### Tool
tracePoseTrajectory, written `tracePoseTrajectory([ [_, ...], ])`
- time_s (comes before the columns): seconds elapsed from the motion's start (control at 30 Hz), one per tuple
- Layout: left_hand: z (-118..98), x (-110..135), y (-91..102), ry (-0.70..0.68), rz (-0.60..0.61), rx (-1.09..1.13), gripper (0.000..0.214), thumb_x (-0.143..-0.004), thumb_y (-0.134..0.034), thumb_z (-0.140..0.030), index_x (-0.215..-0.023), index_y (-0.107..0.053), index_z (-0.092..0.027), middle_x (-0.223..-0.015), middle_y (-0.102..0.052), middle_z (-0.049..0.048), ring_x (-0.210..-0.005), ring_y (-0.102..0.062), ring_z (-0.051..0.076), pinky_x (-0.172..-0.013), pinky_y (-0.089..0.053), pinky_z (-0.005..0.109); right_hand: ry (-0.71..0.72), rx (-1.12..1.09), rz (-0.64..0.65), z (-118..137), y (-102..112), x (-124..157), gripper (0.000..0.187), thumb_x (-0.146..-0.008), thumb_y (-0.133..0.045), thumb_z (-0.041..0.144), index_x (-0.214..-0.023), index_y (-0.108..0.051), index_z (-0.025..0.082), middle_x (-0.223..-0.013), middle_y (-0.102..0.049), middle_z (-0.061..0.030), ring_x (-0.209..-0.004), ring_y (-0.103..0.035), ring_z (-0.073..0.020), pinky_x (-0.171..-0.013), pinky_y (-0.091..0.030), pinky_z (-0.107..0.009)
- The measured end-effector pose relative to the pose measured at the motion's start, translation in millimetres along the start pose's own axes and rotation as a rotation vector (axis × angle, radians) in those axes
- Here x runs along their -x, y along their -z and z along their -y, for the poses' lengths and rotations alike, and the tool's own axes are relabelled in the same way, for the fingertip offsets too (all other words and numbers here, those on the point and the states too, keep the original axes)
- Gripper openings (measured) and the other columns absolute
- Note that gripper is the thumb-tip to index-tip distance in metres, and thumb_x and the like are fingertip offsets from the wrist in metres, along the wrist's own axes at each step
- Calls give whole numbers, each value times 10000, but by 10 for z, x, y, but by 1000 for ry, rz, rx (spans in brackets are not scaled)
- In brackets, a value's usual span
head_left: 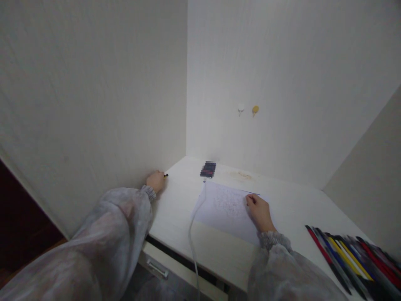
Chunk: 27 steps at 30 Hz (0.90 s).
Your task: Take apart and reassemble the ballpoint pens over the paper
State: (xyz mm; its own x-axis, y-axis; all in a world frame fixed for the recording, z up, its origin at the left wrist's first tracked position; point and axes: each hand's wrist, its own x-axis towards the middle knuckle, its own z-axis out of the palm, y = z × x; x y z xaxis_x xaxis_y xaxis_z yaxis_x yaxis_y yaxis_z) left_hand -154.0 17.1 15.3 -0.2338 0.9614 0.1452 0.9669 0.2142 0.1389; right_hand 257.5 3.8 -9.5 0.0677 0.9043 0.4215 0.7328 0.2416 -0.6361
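My left hand (156,181) rests at the desk's left edge against the side wall, fingers closed around a small dark pen or pencil (166,175) whose tip sticks out. My right hand (258,211) lies on a white sheet of paper (225,207) covered in faint writing or drawing, fingers curled down onto its upper right part. Whether the right hand holds anything I cannot make out. Both arms wear pale, glossy sleeves with grey knitted cuffs.
The white desk (291,200) sits in a corner between pale walls. A dark small device (208,169) lies behind the paper, a white cable (191,234) running off the front edge. Several coloured pens (347,253) lie at right. Two hooks (247,110) hang on the back wall. A drawer handle (156,267) shows below.
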Motion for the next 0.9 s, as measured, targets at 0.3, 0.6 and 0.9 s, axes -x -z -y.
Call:
tracePoseTrajectory([
  [0.3, -65, 22, -35, -41, -74, -56, 226, -788, -373, -199, -830, -556, -73, -798, -588, 148, -730, -564, 228, -630, -417, 302, -6, -13, 6, 64, 8, 17, 245, -702, -378, 305, -673, -584, 175, -553, -570, -16, -564, -526, -158, -565, -359, -251],
  [0.6, -1509, 418, 125, -722, -314, -13, 193, -831, -323, -140, -843, -513, -103, -845, -512, 100, -791, -463, 194, -709, -352, 322, -157, -648, 207, 289, -13, 63, 429, -735, -363, 539, -759, -560, 158, -486, -538, -2, -387, -467, -112, -402, -355, -229],
  [0.9, -2212, 696, -138, -1109, -353, 191, 115, -817, -409, -190, -845, -503, -129, -812, -508, 61, -808, -435, 188, -722, -347, 320, -239, -911, 430, 288, -94, 94, 333, -688, -511, 474, -668, -528, 143, -465, -544, 14, -318, -444, -73, -329, -328, -186],
])
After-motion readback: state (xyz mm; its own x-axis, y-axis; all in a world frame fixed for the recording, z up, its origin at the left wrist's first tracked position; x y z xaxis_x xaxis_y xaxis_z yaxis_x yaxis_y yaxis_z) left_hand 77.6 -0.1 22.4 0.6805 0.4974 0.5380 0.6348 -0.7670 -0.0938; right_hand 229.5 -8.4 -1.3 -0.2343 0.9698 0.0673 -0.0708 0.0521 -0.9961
